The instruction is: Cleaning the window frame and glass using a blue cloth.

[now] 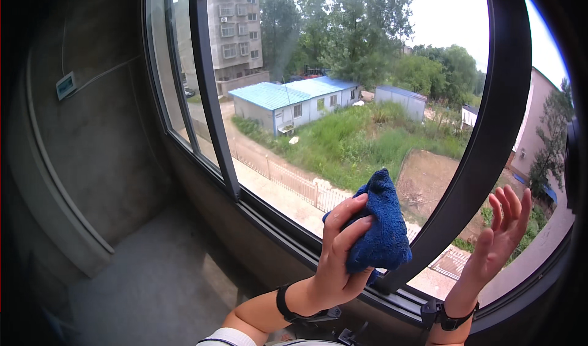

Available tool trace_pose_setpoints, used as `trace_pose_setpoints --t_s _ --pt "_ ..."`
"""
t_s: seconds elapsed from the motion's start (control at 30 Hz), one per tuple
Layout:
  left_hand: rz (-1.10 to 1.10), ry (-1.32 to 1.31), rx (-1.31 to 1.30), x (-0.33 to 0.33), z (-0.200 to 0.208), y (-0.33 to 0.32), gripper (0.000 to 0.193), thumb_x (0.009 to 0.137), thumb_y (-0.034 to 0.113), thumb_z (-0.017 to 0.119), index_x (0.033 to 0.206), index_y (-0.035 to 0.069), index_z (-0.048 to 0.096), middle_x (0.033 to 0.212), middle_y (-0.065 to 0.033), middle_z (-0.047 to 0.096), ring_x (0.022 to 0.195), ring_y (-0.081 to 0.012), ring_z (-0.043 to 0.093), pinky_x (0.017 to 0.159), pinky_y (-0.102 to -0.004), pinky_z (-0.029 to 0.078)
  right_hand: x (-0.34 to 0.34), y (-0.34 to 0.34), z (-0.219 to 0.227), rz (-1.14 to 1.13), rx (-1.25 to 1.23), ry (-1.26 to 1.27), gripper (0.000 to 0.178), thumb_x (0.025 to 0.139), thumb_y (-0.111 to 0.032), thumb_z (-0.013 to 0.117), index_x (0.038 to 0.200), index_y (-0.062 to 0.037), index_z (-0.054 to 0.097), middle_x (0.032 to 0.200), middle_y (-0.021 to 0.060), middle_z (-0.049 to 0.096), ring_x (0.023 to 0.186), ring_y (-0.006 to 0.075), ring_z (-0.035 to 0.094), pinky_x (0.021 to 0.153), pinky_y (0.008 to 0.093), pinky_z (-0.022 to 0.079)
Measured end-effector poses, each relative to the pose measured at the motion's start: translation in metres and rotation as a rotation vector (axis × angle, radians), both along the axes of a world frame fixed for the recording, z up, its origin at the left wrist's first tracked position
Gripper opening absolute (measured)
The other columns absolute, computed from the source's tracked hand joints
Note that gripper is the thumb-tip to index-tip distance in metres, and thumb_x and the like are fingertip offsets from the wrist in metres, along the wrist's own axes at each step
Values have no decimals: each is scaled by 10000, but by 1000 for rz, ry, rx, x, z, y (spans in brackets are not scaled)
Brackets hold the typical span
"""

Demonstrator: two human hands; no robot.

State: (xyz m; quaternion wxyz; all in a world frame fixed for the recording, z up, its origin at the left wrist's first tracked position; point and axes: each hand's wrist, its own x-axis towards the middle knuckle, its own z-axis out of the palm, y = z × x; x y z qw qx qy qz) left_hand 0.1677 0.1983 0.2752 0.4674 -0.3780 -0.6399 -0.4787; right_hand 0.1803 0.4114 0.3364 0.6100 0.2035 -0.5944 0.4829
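Note:
A folded blue cloth [383, 223] with a fuzzy, towel-like surface is gripped in my left hand [340, 248], fingers wrapped round its left side. It is held up in front of the window pane [343, 144], near the lower right corner of the sash; whether it touches the glass I cannot tell. My right hand [495, 245] is raised to the right of the thick dark frame upright [484, 144], palm up and fingers apart, holding nothing. Dark bands circle both wrists.
The dark window track [275, 223] runs along the sill below the pane. Another upright [214, 88] divides the window at left. A grey wall with a small box [65, 86] and a concrete floor [147, 285] lie left. Outside are blue-roofed sheds [294, 95], grass and trees.

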Motion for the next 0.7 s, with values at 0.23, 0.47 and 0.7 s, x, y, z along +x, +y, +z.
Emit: trace_pose_setpoints --t_s 0.23,0.47,0.7 --pt "-301 84 -22 18 -9 17 476 849 131 706 1306 132 572 1473 -198 446 1338 -471 421 1083 -559 377 42 -18 -93 987 -59 -738 686 969 -461 589 1497 -71 388 1509 131 423 1374 251 419 1131 410 308" --pt "-617 92 -281 -23 -28 -59 321 916 169 624 1229 108 654 1365 -142 591 1295 -438 513 1039 -494 442 19 -26 -138 580 -208 -558 653 903 -403 695 1390 -19 491 1346 130 531 1181 245 570 995 362 471" --pt "320 -62 -54 -123 -46 -111 626 912 265 692 1444 59 435 1563 -267 276 1466 -468 224 1167 -557 235 -59 109 -73 -223 6 -615 494 911 -250 685 1319 -5 552 1271 129 576 1182 248 577 1001 361 471"
